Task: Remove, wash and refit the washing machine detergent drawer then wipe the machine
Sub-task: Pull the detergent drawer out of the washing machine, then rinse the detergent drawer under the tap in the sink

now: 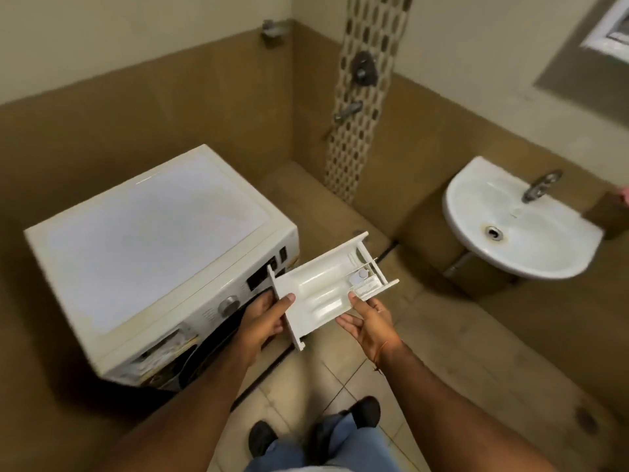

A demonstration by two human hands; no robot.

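Room: tan-tiled bathroom, white ceramic basin (pixel 483 247) at right
Drawer: white plastic detergent drawer (pixel 326 294) out of white front-loading washing machine (pixel 149 247)
Left hand (pixel 263 320): grip grasping drawer's front end
Right hand (pixel 369 323): grip grasping drawer's side

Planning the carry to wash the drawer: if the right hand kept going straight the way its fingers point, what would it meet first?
The right hand already touches the drawer. Beyond it, probably the washing machine, though depth is unclear.

The detergent drawer (pixel 332 291) was held between the left hand (pixel 263 320) and right hand (pixel 369 327), right of the washing machine (pixel 153 253). The sink (pixel 520 219) stood farther right, its tap (pixel 539 185) behind the drain (pixel 494 233).
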